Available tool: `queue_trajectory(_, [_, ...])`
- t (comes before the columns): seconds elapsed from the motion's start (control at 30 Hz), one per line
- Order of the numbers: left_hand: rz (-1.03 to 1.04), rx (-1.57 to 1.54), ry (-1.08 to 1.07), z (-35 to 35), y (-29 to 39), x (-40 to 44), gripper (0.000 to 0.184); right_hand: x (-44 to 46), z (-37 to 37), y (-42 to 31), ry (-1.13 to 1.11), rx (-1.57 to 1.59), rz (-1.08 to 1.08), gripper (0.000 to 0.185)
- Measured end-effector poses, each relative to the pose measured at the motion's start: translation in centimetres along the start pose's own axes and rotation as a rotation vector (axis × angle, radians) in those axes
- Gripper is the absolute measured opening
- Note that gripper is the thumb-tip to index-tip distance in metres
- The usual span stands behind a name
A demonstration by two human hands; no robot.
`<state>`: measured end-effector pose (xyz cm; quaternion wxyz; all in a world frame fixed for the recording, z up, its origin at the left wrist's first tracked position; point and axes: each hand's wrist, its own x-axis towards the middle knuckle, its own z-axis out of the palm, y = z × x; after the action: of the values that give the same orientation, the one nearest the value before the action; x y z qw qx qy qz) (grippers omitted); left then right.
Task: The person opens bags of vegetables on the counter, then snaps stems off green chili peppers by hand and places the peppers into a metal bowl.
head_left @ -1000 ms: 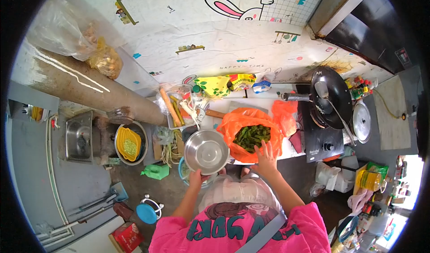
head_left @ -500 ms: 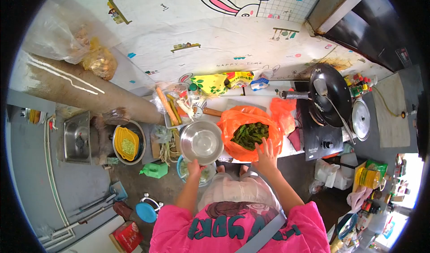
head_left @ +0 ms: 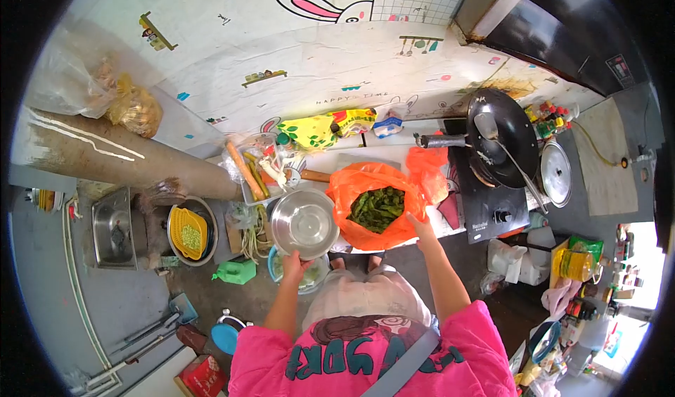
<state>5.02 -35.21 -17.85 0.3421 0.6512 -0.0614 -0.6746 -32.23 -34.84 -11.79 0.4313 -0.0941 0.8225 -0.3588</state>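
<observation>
Our left hand [head_left: 295,265], fingers clamped on one round silver metal bowl [head_left: 304,222], our right hand [head_left: 423,231] touching one orange plastic bag [head_left: 343,199] just beside it, whether gripping we cannot tell, green vegetables [head_left: 380,209] inside, one white counter [head_left: 404,141] beneath, one round black wok [head_left: 519,144], cartoon-printed white wall [head_left: 337,59]

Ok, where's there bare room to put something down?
A narrow white counter strip lies bare between the yellow packet and wooden handle; floor shows between the green jug and blue stool. It's crowded around the orange bag, with the steel bowl alongside.
</observation>
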Motion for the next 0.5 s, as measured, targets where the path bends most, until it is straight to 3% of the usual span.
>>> queue_trajectory(0.03, [-0.003, 0.002, -0.005, 0.0, -0.2, 0.0, 0.026, -1.7, 0.0, -1.9, -0.081, 0.14, 0.207, 0.071])
queue_trajectory(0.13, [-0.01, -0.001, -0.017, 0.0, -0.5, 0.0, 0.026, 7.0, 1.4, 6.7, -0.014, 0.315, -0.012, 0.069])
queue_trajectory(0.17, [-0.01, -0.006, -0.022, 0.2, -0.5, 0.0, 0.026, 6.0, 1.3, 5.4, 0.039, 0.345, 0.061, 0.061])
queue_trajectory(0.3, [-0.003, -0.019, -0.055, 0.4, -0.5, -0.6, 0.026, 7.6, 0.7, 6.5, -0.031, 0.56, -0.108, 0.044])
queue_trajectory(0.4, [-0.012, 0.006, -0.06, 1.8, -0.1, -1.7, 0.026, 6.3, -0.3, 3.6, 0.014, 0.682, -0.112, 0.043])
queue_trajectory(0.43, [-0.011, 0.014, -0.076, 2.3, 0.0, -1.9, 0.026, 6.7, -0.8, 2.9, 0.015, 0.627, -0.088, 0.056])
queue_trajectory(0.5, [-0.008, 0.028, -0.109, 3.3, 0.1, -1.9, 0.026, 7.4, -2.2, 2.2, 0.018, 0.607, -0.174, 0.047])
